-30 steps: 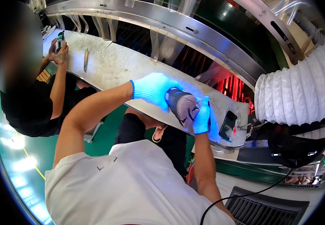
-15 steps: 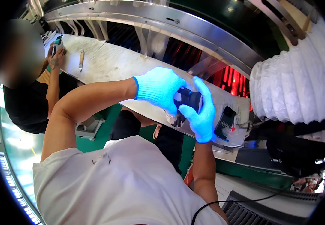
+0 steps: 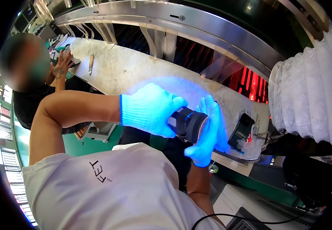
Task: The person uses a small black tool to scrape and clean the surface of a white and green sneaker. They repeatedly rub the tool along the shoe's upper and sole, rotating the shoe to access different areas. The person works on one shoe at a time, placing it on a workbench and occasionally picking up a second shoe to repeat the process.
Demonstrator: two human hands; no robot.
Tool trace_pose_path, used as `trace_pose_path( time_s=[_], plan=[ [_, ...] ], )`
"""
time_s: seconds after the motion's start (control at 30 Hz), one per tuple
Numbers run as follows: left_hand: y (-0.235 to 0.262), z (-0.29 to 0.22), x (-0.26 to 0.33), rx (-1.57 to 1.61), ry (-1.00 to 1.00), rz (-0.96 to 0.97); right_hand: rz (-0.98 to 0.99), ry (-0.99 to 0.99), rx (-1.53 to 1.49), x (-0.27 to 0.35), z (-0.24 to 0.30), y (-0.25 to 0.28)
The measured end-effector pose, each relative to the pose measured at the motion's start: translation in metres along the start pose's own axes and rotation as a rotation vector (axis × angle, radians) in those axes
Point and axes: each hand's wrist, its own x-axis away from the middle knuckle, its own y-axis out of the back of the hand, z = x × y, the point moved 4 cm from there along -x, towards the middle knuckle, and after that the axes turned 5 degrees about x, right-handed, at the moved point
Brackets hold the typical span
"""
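Lit by a strong blue light, both my hands wear white knitted gloves. My left hand [image 3: 150, 110] is closed around a dark grey and black shoe [image 3: 189, 124], holding it tilted above the near edge of the workbench. My right hand [image 3: 207, 132] lies flat against the shoe's sole side, its fingers stretched out and its thumb held apart. The part of the shoe inside my left hand is hidden.
A long pale workbench [image 3: 123, 65] runs under a metal-framed machine [image 3: 212, 32] with clear strip curtains and red-glowing bars. On it lie a knife-like tool [image 3: 91, 64] and a dark phone [image 3: 242, 131]. At right hangs a white ribbed duct [image 3: 307, 92]. A co-worker [image 3: 39, 96] handles shoes at left.
My hands and the shoe have come lower and nearer to me. My right hand's fingers have straightened from a curled grip to lying flat. The co-worker's hand has lifted and spread.
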Motion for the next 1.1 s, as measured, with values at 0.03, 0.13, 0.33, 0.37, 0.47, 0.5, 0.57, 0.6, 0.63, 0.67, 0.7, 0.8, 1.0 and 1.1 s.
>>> trace_pose_path(
  time_s=[0.03, 0.13, 0.33, 0.37, 0.47, 0.5, 0.57, 0.6, 0.63, 0.67, 0.7, 0.8, 1.0, 1.1],
  plan=[
    [0.002, -0.003, 0.002, -0.016, 0.022, 0.015, 0.019, -0.022, -0.004, -0.001, 0.01, -0.01],
    [0.005, -0.012, 0.0, -0.043, -0.026, 0.036, -0.136, -0.013, 0.039, 0.001, 0.013, -0.016],
    [0.002, -0.018, 0.009, -0.027, -0.172, -0.076, -0.495, -0.002, -0.12, 0.013, 0.001, -0.021],
    [0.0, -0.017, 0.009, -0.026, -0.18, -0.071, -0.467, 0.024, -0.107, 0.013, 0.006, -0.021],
    [-0.003, -0.015, 0.01, -0.025, -0.195, -0.066, -0.357, 0.096, 0.099, 0.008, 0.011, -0.016],
    [-0.003, -0.014, 0.009, -0.021, -0.202, -0.057, -0.329, 0.119, 0.131, 0.008, 0.01, -0.015],
    [-0.003, -0.013, 0.006, -0.025, -0.21, -0.036, -0.318, 0.092, 0.124, 0.006, 0.01, -0.013],
    [-0.001, -0.014, 0.005, -0.039, -0.207, -0.017, -0.321, 0.051, 0.125, 0.004, 0.012, -0.015],
    [-0.001, -0.014, 0.003, -0.05, -0.21, 0.002, -0.349, -0.04, 0.151, -0.001, 0.028, -0.022],
    [-0.001, -0.013, 0.0, -0.054, -0.212, 0.013, -0.368, -0.092, 0.148, -0.003, 0.03, -0.023],
    [0.0, -0.013, -0.002, -0.058, -0.215, 0.024, -0.391, -0.145, 0.145, -0.004, 0.033, -0.024],
    [0.001, -0.014, -0.006, -0.079, -0.225, 0.027, -0.3, -0.147, 0.06, 0.002, 0.018, -0.013],
    [-0.003, -0.024, -0.025, -0.038, -0.287, 0.046, -0.259, 0.166, -0.055, 0.008, 0.015, -0.008],
    [-0.001, -0.025, -0.028, -0.013, -0.24, 0.101, -0.157, -0.024, 0.117, -0.002, 0.032, -0.005]
  ],
)
